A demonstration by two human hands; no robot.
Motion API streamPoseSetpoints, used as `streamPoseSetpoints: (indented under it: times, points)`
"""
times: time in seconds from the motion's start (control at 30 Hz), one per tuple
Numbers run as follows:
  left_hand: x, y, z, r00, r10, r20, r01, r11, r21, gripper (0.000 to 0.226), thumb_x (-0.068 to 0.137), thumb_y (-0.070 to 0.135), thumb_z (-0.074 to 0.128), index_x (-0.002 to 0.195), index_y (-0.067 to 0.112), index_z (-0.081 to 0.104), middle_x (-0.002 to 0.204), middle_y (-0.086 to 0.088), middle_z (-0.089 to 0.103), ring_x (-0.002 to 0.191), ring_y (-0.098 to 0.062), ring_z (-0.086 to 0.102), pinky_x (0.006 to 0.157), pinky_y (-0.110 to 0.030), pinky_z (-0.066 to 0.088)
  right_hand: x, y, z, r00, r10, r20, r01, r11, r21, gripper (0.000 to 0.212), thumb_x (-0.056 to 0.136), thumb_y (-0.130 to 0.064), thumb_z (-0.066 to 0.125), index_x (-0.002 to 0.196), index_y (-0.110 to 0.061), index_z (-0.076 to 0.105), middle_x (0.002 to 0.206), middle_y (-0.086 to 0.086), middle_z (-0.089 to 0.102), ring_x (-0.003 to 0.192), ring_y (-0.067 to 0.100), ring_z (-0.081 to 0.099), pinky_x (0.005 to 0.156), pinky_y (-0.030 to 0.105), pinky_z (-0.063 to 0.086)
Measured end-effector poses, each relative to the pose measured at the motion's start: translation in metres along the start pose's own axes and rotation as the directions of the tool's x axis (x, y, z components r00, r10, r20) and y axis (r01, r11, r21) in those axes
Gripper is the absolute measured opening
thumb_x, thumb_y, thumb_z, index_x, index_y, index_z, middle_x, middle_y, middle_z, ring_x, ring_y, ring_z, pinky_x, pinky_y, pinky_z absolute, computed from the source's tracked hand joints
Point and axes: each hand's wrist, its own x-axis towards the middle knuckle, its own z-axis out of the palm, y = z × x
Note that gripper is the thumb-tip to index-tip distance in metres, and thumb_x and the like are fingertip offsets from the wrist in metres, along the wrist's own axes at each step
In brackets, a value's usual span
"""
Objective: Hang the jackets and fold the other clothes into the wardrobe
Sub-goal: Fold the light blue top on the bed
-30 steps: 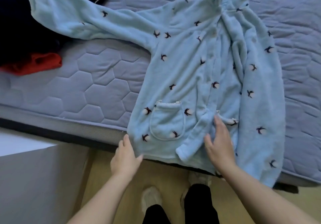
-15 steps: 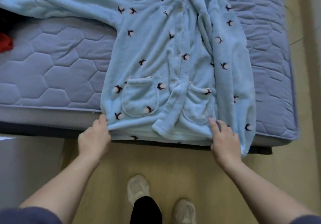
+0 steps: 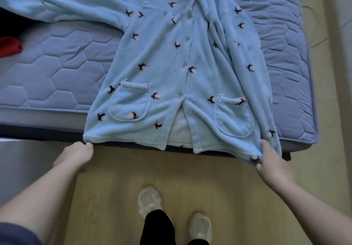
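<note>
A light blue fleece robe (image 3: 167, 58) lies flat on the bed (image 3: 57, 69), front up, with its bottom edge hanging over the side. The left hand (image 3: 76, 154) pinches the bottom left corner with curled fingers. The right hand (image 3: 270, 161) grips the bottom right corner, fingers folded round the cloth. A red cloth (image 3: 9, 46) lies at the bed's left edge. White shoes (image 3: 150, 201) stand on the wooden floor (image 3: 190, 172).

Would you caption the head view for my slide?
The left hand and right hand pinch hem corners of the robe on the mattress.
</note>
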Motion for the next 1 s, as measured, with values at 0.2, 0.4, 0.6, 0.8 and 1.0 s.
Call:
streamPoseSetpoints:
  times: [0.2,0.4,0.6,0.8,1.0]
  points:
    - [-0.048,0.051,0.002,0.974,0.129,0.187,-0.153,0.981,0.121,0.025,0.089,0.028,0.037,0.085,0.013,0.056,0.074,-0.007,0.069,0.063,-0.021,0.068,0.07,-0.03,0.056,0.001,0.003,-0.024,0.999,-0.021,0.026,0.024,0.995,-0.101,0.053,0.083,-0.014,0.053,0.135,-0.019,0.043,0.122,0.008,0.045,0.106,0.03,0.045,0.08,0.038,0.043]
    - [-0.064,0.137,-0.008,0.904,0.403,0.143,-0.412,0.911,0.035,0.016,0.091,0.024,0.039,0.08,0.018,0.048,0.09,-0.005,0.059,0.084,-0.024,0.058,0.068,-0.032,0.045,0.043,-0.008,-0.047,0.979,0.205,-0.011,-0.182,0.892,0.414,0.067,0.084,-0.009,0.057,0.145,-0.009,0.029,0.139,0.019,0.04,0.124,0.039,0.042,0.099,0.044,0.037]
    - [-0.108,0.194,0.01,0.82,0.532,0.212,-0.542,0.84,-0.012,0.016,0.09,0.023,0.04,0.08,0.018,0.053,0.088,-0.001,0.064,0.079,-0.021,0.058,0.069,-0.034,0.05,0.049,-0.009,-0.066,0.967,0.173,0.185,-0.235,0.887,0.397,0.016,0.081,-0.017,0.06,0.094,-0.007,0.059,0.099,0.015,0.064,0.092,0.033,0.059,0.069,0.031,0.04]
    - [-0.175,0.274,0.011,0.735,0.644,0.211,-0.666,0.744,0.049,0.015,0.091,0.026,0.041,0.084,0.02,0.052,0.081,0.001,0.06,0.074,-0.017,0.056,0.058,-0.029,0.04,0.074,0.074,-0.172,0.891,0.321,-0.32,-0.312,0.947,0.081,0.032,0.084,-0.021,0.06,0.112,-0.01,0.05,0.121,0.016,0.054,0.117,0.034,0.047,0.094,0.044,0.036]
    - [-0.209,0.354,0.047,0.756,0.489,0.436,-0.629,0.728,0.275,0.024,0.085,0.043,0.05,0.092,0.021,0.054,0.098,0.0,0.063,0.099,-0.021,0.061,0.079,-0.029,0.045,0.127,0.095,-0.166,0.988,0.14,-0.066,-0.148,0.978,-0.146,0.074,0.082,-0.027,0.064,0.143,-0.023,0.023,0.148,0.009,0.029,0.134,0.029,0.031,0.101,0.044,0.033]
